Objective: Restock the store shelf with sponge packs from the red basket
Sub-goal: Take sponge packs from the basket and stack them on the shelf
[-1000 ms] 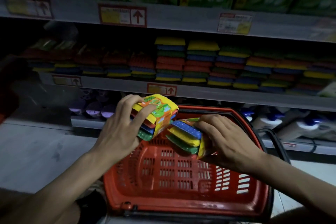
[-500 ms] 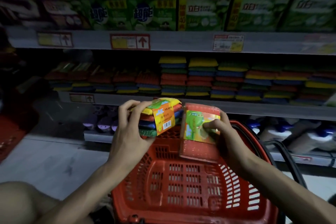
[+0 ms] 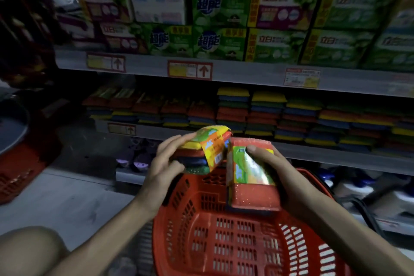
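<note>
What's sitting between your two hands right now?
In the head view, only the two sponge packs: the left hand holds the yellow-topped pack, the right hand holds the red-faced pack. Their inner edges about meet above the red basket.

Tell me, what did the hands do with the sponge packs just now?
The right hand turned its red-faced pack so the red side and label show instead of the striped edge. The left hand raised its yellow-topped pack a little toward the shelf. Nothing was let go: both hands keep gripping their packs above the red basket. The shelf stacks look unchanged.
</note>
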`<action>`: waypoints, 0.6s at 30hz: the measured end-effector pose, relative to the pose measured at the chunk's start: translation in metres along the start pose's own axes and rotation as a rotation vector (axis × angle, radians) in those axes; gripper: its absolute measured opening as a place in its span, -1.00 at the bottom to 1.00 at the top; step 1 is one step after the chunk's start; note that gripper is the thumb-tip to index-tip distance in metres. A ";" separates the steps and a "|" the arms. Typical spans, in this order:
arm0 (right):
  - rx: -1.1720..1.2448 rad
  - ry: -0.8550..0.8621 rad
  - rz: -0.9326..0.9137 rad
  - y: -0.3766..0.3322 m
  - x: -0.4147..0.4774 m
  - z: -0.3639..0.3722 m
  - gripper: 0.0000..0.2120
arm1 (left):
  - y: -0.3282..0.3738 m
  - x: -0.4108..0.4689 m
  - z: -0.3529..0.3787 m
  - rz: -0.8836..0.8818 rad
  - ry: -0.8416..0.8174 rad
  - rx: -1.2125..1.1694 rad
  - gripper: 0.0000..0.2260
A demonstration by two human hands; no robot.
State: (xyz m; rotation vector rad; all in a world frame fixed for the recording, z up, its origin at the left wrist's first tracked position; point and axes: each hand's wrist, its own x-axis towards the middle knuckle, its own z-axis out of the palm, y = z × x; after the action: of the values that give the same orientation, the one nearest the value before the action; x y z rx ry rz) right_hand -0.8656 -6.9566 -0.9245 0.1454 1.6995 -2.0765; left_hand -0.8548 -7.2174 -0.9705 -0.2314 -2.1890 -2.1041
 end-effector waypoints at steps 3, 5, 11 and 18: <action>-0.033 0.095 -0.056 0.000 0.005 0.017 -0.37 | 0.002 0.001 -0.005 -0.113 0.030 -0.290 -0.67; -0.095 0.103 -0.107 0.003 0.010 0.030 -0.34 | -0.003 0.001 -0.010 -0.157 0.087 -0.369 -0.66; -0.329 0.084 -0.218 0.007 0.022 0.053 -0.47 | -0.019 0.020 -0.034 -0.227 0.073 -0.441 -0.24; -0.499 0.022 -0.296 0.008 0.037 0.066 -0.44 | -0.017 0.021 -0.052 -0.318 0.047 -0.425 -0.31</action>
State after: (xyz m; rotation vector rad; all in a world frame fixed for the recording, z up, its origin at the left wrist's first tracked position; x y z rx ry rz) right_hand -0.8824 -7.0302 -0.9297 -0.2543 2.3059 -1.7678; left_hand -0.8808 -7.2690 -0.9811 0.1493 -1.8263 -2.7012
